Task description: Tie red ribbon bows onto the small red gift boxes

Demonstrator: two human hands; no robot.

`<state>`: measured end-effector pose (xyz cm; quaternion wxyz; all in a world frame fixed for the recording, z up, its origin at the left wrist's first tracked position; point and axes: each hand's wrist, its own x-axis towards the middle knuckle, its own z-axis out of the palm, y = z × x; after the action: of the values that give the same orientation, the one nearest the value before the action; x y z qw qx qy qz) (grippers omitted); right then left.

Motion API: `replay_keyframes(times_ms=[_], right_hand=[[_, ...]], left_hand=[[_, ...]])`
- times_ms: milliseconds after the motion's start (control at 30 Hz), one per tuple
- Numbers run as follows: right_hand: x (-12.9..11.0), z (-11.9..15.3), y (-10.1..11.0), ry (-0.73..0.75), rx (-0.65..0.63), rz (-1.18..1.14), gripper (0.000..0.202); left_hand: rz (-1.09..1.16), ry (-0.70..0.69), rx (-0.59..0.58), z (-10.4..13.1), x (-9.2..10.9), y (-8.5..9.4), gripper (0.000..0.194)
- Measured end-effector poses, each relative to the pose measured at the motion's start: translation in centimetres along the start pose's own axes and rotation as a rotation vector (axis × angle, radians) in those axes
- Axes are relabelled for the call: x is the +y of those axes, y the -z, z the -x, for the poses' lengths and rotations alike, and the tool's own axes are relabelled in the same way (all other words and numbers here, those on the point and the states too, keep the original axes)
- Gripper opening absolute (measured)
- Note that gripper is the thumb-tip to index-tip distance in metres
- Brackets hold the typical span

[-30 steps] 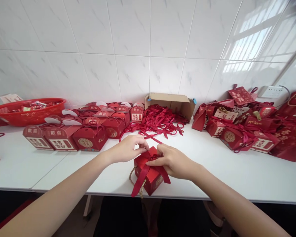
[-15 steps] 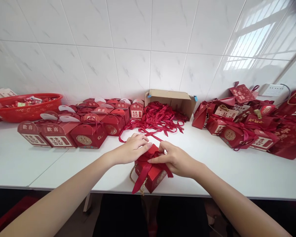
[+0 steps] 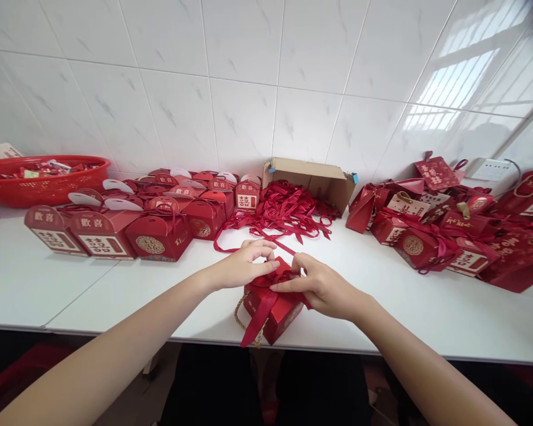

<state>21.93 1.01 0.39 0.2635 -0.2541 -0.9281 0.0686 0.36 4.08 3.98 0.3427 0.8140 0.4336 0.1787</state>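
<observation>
A small red gift box point(image 3: 282, 310) sits near the table's front edge, turned at an angle, with a twisted gold cord handle point(image 3: 238, 310) at its left side. Dark red ribbon point(image 3: 263, 313) is looped around its top, one tail hanging down the front. My left hand point(image 3: 242, 264) is at the back left of the box, thumb and fingertips drawn together at the ribbon. From the right, my right hand point(image 3: 322, 287) grips the ribbon, thumb lying across the knot and index finger bent behind it. Both hands partly cover the knot.
Rows of red boxes point(image 3: 157, 239) stand at the left, before a red plastic basket point(image 3: 84, 183) of wrapped sweets. Loose ribbons point(image 3: 284, 207) spill from a cardboard carton point(image 3: 308, 167) against the tiled wall. Ribbon-tied boxes point(image 3: 426, 242) are piled at the right, near a power strip point(image 3: 488, 169).
The camera view has tilted and shifted slightly. My left fingers have curled more, closer to the ribbon; my right hand keeps its grip at the knot. The box stays in place.
</observation>
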Motion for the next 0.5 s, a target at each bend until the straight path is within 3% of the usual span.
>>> replay_keyframes(times_ms=[333,500], right_hand=[[-0.1,-0.1,0.0,0.027,0.081,-0.073,0.04],[-0.4,0.2,0.0,-0.153,0.135,-0.226,0.018]], left_hand=[[0.244,-0.209,0.169,0.0,-0.3,-1.9,0.039],[0.35,-0.16,0.169,0.0,-0.8,-2.6,0.035]])
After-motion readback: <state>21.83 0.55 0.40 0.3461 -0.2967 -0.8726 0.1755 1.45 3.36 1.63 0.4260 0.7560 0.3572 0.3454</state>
